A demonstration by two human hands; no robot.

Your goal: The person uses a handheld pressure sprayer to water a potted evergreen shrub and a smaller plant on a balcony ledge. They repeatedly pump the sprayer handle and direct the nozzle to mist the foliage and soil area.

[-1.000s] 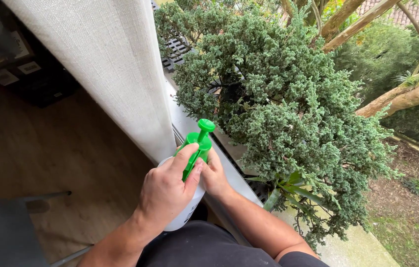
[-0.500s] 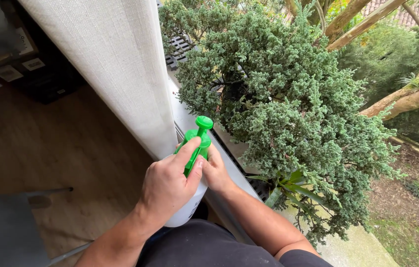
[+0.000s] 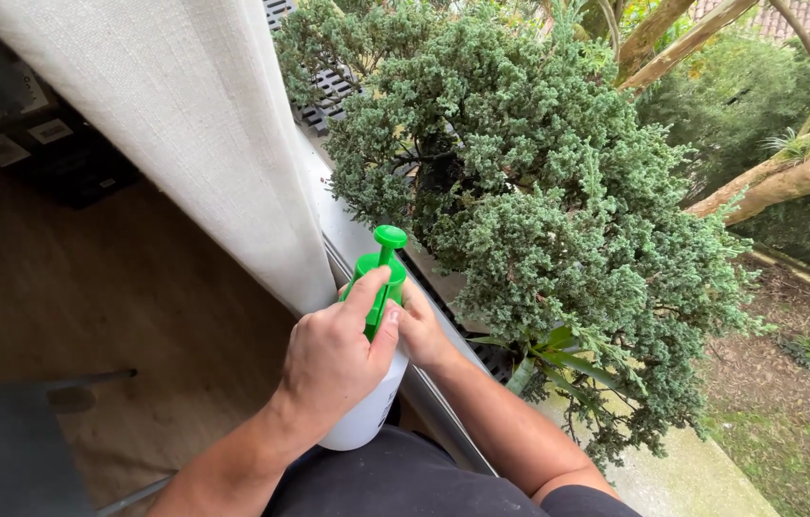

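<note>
1. Green plastic tops the white spray bottle (image 3: 366,412), which sits low and close to the person's lap, on the room side of the juniper bush (image 3: 539,191). Its pump knob (image 3: 390,236) stands up toward the bush.
2. The left hand (image 3: 333,359) wraps over the bottle's shoulder, fingers (image 3: 366,287) curled tight on the green head (image 3: 378,287). The right hand (image 3: 421,330) presses the far side of the head, nearer the bush; its fingers are closed against the plastic, though their tips are hidden.
3. Risk: the grip sits high on the head, not on the body. I judge that a slip could tip the bottle toward the window track (image 3: 443,316) beneath the bush, or off the ledge.
4. Risk: if the head comes loose, water may spill onto the dark clothing and the wooden floor (image 3: 89,287).
5. Risk: the pale curtain (image 3: 185,124), hanging just beside the bush on its room side, could catch stray spray.
6. Surface and room: the bush stands on the outer sill (image 3: 692,479); garden ground and branches lie beyond it. Indoors, away from the bush, are the floor, dark boxes (image 3: 51,153) and a grey chair (image 3: 3,450).
</note>
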